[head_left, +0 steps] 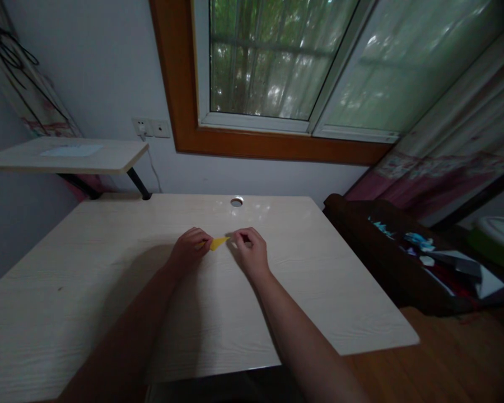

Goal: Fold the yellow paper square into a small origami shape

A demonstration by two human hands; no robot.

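A small yellow piece, seemingly folded paper point(218, 243), lies between my two hands above the light wooden desk point(319, 285). It tapers to a point on the right. My left hand point(190, 246) pinches its wider left end, and part of it is hidden behind the fingers. At the pointed tip, my right hand point(251, 249) has thumb and forefinger pinched together on or right beside the tip. Both forearms reach in from the front edge.
A raised shelf point(67, 154) on black legs stands at the desk's back left, bearing a pale sheet. The desk has a round cable hole point(237, 202) at the back. Right of it, a dark brown seat or chest point(361, 240) holds papers and blue scraps. Behind is a window point(277, 67).
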